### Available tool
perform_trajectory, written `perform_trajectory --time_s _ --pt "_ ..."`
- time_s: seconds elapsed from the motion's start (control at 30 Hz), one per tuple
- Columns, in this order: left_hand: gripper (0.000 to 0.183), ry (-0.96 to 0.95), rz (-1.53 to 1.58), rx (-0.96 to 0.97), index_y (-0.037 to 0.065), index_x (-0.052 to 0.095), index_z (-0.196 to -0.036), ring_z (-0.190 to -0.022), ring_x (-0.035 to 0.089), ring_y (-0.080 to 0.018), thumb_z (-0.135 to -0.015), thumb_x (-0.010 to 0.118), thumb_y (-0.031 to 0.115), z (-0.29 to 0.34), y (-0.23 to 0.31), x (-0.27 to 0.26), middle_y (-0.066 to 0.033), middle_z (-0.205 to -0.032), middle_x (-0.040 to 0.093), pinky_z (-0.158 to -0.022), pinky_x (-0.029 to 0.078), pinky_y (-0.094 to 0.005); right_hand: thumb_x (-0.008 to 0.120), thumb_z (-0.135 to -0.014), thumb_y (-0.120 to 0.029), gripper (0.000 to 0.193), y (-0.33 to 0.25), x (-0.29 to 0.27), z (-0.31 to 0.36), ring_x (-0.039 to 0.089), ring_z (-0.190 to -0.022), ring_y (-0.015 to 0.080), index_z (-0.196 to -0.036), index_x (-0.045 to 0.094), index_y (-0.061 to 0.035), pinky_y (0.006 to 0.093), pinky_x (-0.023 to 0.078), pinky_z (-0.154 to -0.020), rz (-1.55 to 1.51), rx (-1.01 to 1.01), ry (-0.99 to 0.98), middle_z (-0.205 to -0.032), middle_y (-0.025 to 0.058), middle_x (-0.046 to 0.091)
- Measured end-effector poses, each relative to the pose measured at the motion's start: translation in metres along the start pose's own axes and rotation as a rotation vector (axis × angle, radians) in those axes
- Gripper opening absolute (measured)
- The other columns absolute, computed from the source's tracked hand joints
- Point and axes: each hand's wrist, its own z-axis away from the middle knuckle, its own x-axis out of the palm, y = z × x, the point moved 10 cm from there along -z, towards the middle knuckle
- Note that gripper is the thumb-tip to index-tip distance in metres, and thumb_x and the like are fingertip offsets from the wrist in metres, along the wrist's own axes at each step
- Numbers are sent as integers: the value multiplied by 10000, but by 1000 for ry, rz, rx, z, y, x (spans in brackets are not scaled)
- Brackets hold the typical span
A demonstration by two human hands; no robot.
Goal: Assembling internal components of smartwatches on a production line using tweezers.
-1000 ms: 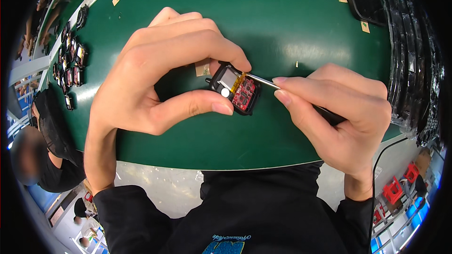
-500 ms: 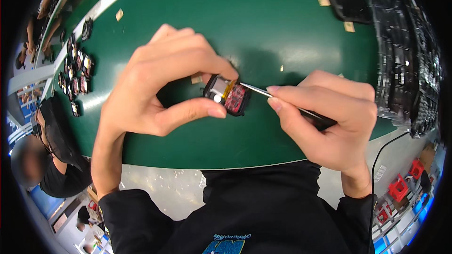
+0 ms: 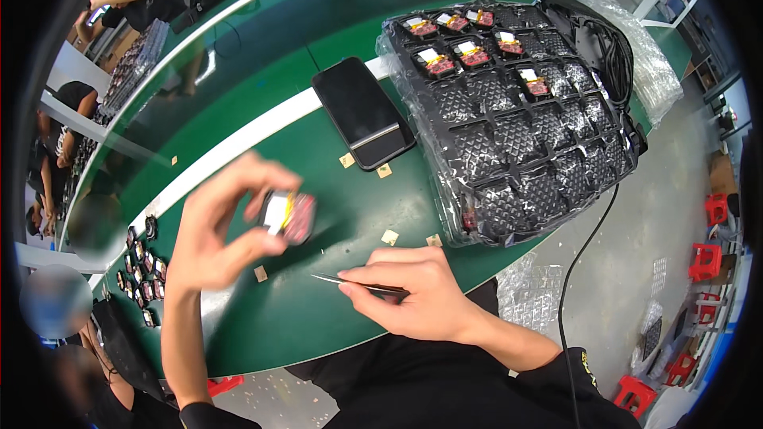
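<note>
Between the thumb and fingers of my left hand [image 3: 230, 218] is a small black electronic module [image 3: 288, 216], raised above the green table. Its open face shows a red circuit board, a silvery-white block and a yellow strip; motion blurs it. My right hand [image 3: 413, 294] is closed around slim metal tweezers [image 3: 362, 284], whose tips point left, apart from the module. To the right, a stack of black compartment trays [image 3: 509, 171] in clear plastic carries several similar modules [image 3: 472, 54] in its far pockets.
A black smartphone [image 3: 362, 111] lies beyond my hands, beside the trays. More modules [image 3: 141, 270] cluster at the table's left. Small beige paper pieces [image 3: 389, 237] dot the green table [image 3: 334, 206]. A black cable [image 3: 584, 262] hangs at the right. People sit on the left.
The view has swung right, bringing the trays and phone into sight. My left hand has lifted the module away from the tweezers, which my right hand still holds.
</note>
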Motion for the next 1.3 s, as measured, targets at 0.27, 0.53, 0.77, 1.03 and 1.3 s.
perform_trajectory --time_s 0.27,0.53,0.77,1.03,1.3 --pt "422 -152 -451 645 77 740 -1388 -1230 620 -298 -986 798 193 -162 81 97 -123 -1300 698 -1063 490 -421 852 -906 19 163 -7 -3 2 543 -541 68 -1069 855 19 273 394 -488 -30 21 11 -704 38 685" --pt "459 64 -530 540 102 703 -1461 -1342 575 -340 -1006 763 129 -108 53 49 -125 -1432 663 -1183 443 -471 870 -886 7 138 -7 -10 0 517 -542 56 -1024 867 -6 254 350 -507 35 48 62 -675 18 659" --pt "463 399 -1226 -193 67 737 -1357 -1323 633 -393 -972 821 311 97 -55 -135 -171 -1407 685 -1130 496 -493 872 -870 31 178 -5 -1 0 555 -528 66 -1047 855 28 246 372 -482 66 44 -35 -697 45 693" --pt "320 499 -1102 -426 -18 728 -1286 -1038 696 -391 -1035 759 177 177 -79 -190 -180 -1102 732 -964 547 -449 852 -850 57 165 -4 5 -1 546 -586 83 -1013 854 35 257 351 -544 132 119 -26 -708 45 693" --pt "293 301 -696 -104 -14 723 -1335 -971 758 -394 -1053 641 -14 91 -51 -65 -206 -1077 772 -886 586 -416 873 -858 37 175 -4 4 -4 548 -525 69 -1033 854 35 246 352 -488 205 41 -28 -686 47 691"
